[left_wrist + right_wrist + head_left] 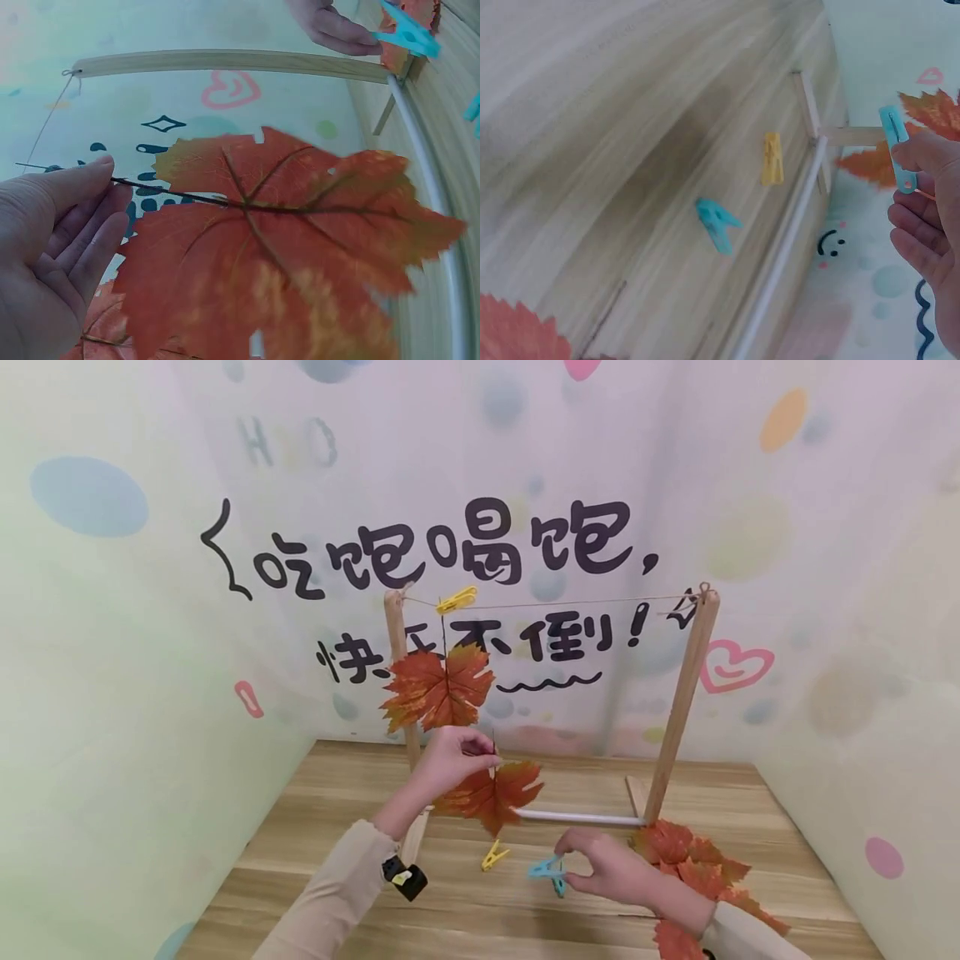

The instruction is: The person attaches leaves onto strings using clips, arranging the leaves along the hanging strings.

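Note:
My left hand (450,762) pinches the thin dark stem of an orange-red maple leaf (300,202) between thumb and fingers. The leaf hangs below that hand, beneath the string. In my right hand (617,867), thumb and fingers grip a light-blue clothespin (895,142) above the table. A second blue clothespin (715,223) lies on the wood under it, partly hidden in the head view. Nearby lies a yellow clothespin (493,857). Another maple leaf (438,685) hangs by its stem from the string (570,604), clipped with a yellow clothespin (457,601).
A wooden frame has a left post (395,631), a right post (681,710) and a white bottom rod (581,817). Several more maple leaves (701,868) lie on the table (300,852) at the right, near my right forearm. A printed wall (825,568) stands behind.

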Demonstrator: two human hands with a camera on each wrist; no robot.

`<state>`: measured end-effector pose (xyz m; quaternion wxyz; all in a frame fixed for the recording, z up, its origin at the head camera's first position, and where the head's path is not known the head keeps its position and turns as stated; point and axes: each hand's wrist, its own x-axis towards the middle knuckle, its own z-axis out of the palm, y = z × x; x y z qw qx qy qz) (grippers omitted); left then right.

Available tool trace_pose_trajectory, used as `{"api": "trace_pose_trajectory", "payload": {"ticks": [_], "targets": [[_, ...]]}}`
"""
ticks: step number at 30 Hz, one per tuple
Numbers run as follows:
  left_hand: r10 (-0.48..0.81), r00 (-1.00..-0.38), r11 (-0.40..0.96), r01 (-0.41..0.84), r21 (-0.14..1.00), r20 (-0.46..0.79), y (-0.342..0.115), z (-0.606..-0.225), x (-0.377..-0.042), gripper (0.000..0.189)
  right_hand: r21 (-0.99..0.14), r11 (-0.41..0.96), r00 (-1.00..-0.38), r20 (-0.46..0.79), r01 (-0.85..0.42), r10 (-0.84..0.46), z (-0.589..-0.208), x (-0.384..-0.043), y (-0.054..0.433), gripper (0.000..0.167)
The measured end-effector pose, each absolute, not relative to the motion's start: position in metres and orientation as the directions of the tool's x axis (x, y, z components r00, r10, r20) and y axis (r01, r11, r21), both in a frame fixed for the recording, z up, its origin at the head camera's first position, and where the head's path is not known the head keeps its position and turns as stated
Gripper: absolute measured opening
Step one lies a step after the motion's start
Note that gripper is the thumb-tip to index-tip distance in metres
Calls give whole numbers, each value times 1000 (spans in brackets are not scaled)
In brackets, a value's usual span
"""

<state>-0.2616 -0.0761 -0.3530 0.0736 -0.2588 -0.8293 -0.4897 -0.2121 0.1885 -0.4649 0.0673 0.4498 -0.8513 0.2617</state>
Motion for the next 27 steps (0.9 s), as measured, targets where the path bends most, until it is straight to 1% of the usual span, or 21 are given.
{"api": "trace_pose_trajectory", "payload": {"ticks": [4,7,10,15,19,22,24,27], "targets": [[350,-866,367,477,799,357,-73,-346,-267,7,-360,491,-602,349,-794,-718,-449,-211,197,22],[346,-869,352,469,810,353,-70,-341,-269,7,-361,498,-608,339,-788,-717,-438,-210,200,22],[350,-867,361,474,803,355,-67,-336,-272,6,-345,497,-600,346,-796,-721,-425,-210,203,21],[354,-858,351,491,797,372,-60,-325,-274,7,-339,451,-561,418,-826,-714,-405,-217,206,23],[356,-839,322,523,789,411,-57,-317,-277,7,-352,425,-551,493,-834,-674,-386,-224,205,24],[359,-823,310,550,776,440,-56,-312,-279,8,-328,434,-543,543,-839,-640,-371,-228,203,24],[357,-820,307,555,773,447,-55,-309,-281,8,-298,454,-538,570,-840,-622,-361,-232,202,27],[349,-826,307,548,778,443,-55,-305,-284,8,-286,459,-533,584,-841,-613,-347,-236,202,31]]}}
